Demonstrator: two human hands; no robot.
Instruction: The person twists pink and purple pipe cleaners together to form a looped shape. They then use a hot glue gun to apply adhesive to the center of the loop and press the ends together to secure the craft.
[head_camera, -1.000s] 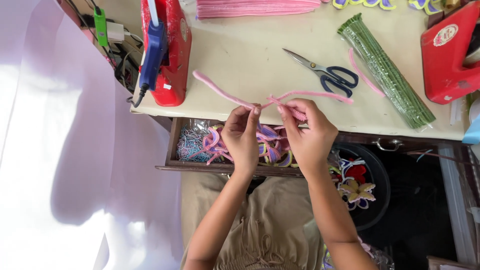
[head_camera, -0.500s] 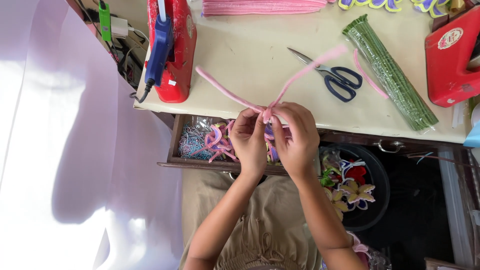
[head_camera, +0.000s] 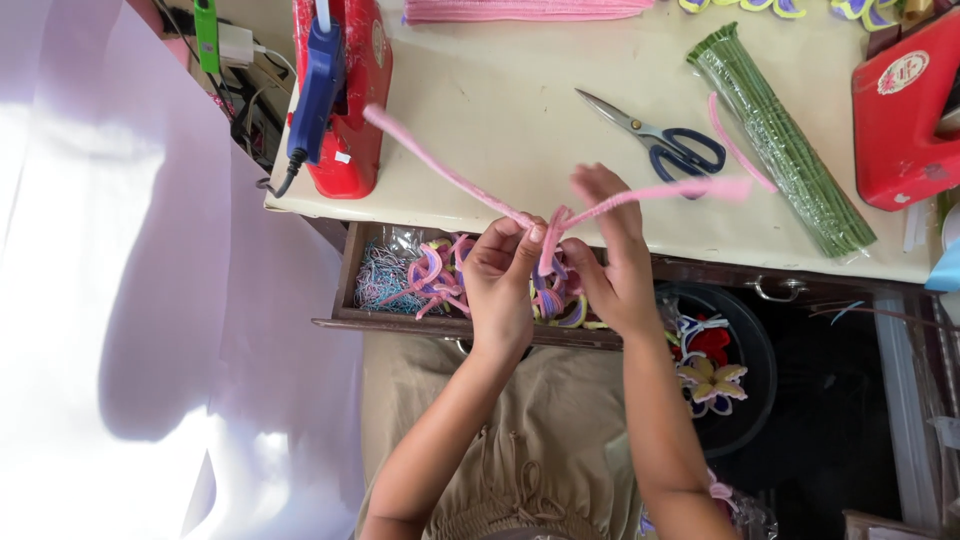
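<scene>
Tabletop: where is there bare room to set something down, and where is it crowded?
Bare table lies between the red stand with the blue glue gun and the scissors, below the pink bundle. The right end is crowded: green stem bundle, red box. The open drawer is full.

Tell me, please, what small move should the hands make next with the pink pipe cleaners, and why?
Probably one more twist at the crossing. The left hand and right hand pinch the pink pipe cleaners where they cross, and both long ends splay apart over the table, so the joint looks loose.
</scene>
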